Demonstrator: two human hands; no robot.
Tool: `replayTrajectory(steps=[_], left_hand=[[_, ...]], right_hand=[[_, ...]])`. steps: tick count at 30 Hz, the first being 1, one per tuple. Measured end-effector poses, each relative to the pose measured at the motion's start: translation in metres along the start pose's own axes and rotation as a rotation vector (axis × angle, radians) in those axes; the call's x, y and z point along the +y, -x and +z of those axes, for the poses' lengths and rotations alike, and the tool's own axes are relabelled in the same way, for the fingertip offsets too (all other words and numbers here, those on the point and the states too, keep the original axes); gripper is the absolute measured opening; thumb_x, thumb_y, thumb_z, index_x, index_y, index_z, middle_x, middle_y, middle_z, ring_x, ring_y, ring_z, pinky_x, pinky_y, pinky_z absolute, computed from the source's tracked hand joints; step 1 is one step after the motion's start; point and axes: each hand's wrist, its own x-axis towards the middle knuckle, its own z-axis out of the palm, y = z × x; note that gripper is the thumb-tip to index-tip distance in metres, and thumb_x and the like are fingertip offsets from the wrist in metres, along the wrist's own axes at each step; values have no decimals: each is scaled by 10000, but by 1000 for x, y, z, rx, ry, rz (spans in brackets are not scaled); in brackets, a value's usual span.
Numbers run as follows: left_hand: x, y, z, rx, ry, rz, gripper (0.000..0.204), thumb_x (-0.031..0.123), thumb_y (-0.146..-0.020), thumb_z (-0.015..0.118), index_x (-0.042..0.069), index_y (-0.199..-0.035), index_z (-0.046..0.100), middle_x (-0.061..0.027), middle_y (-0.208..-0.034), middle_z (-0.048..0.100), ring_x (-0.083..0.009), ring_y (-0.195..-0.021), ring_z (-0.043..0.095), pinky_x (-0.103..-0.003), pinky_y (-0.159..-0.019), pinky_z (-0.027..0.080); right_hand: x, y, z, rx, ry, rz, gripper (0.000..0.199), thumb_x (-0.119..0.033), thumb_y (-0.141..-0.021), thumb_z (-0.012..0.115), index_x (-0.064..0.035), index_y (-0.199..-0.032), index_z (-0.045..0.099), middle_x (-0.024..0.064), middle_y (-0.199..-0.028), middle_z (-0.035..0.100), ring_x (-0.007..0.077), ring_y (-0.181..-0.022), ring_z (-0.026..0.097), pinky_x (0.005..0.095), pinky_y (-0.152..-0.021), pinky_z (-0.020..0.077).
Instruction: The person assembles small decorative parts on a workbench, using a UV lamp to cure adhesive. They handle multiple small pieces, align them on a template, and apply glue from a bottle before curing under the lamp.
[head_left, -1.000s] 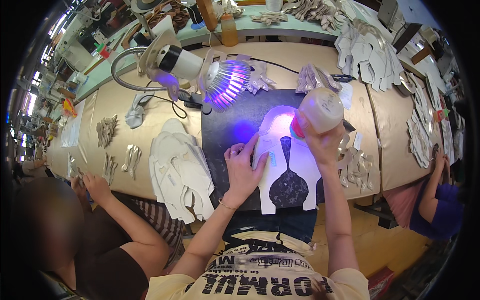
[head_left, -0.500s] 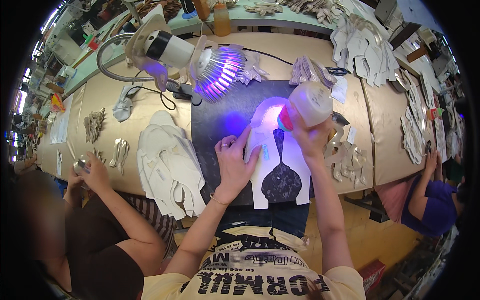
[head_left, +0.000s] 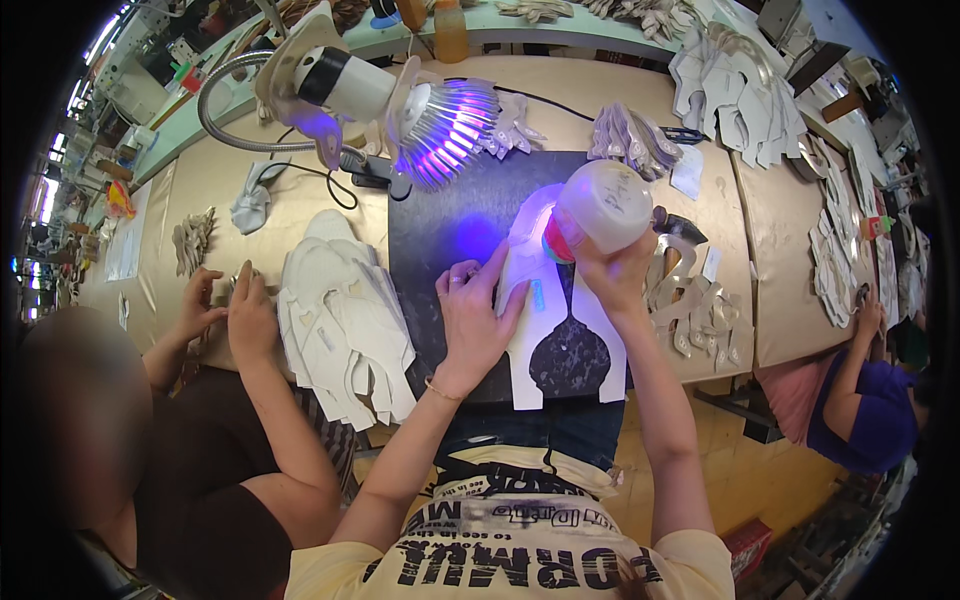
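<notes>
A white U-shaped cut piece, like a shoe upper, lies on a dark speckled board in front of me. My left hand rests on its left arm with fingers apart, thumb and fingertips on the material. In my right hand is a translucent white squeeze bottle, tilted with its red and teal nozzle end down over the inner curve of the piece. The bottle and hand hide the tip and the piece's upper right.
A lamp glowing purple hangs over the board's far left. Stacked white pieces lie left, strap-like cut parts right, bundled parts behind. A co-worker's hands are at left; another person sits right.
My right hand and the bottle have shifted slightly left and toward me along the inner curve. My left hand stays on the piece. The left co-worker's hands have moved right and come apart.
</notes>
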Motion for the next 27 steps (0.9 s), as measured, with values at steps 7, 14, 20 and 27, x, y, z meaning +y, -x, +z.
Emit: replayTrajectory(steps=[7, 14, 20, 27], left_hand=[[0, 0, -1, 6, 9, -10, 551, 279, -816, 736, 66, -1307, 606, -108, -853, 646, -268, -955, 552, -403, -949, 336], [1, -1, -2, 9, 64, -57, 535, 249, -803, 759, 71, -1288, 621, -65, -824, 630, -225, -909, 563, -390, -945, 342], [0, 0, -2, 40, 122, -64, 460, 208, -812, 750, 75, -1239, 641, -51, -790, 616, -224, -880, 568, -386, -903, 354], [-1, 0, -1, 72, 161, -58, 410, 183, -815, 739, 83, -1205, 660, -52, -818, 630, -219, -875, 570, -387, -894, 355]], right_hand=[[-10, 3, -9, -83, 36, -38, 256, -178, -712, 807, -62, -931, 744, 131, -966, 717, 262, -894, 681, 347, -756, 536], [-15, 12, -14, -127, -23, 35, 270, -188, -723, 813, -45, -939, 737, 134, -973, 717, 267, -912, 688, 348, -783, 532], [-29, 24, -19, 7, -218, 185, 280, -175, -749, 828, -5, -942, 716, 116, -992, 714, 210, -856, 695, 329, -787, 541], [-25, 25, -25, -19, -116, 165, 458, -196, -761, 843, 20, -1096, 617, 105, -1021, 684, 185, -902, 674, 321, -796, 543]])
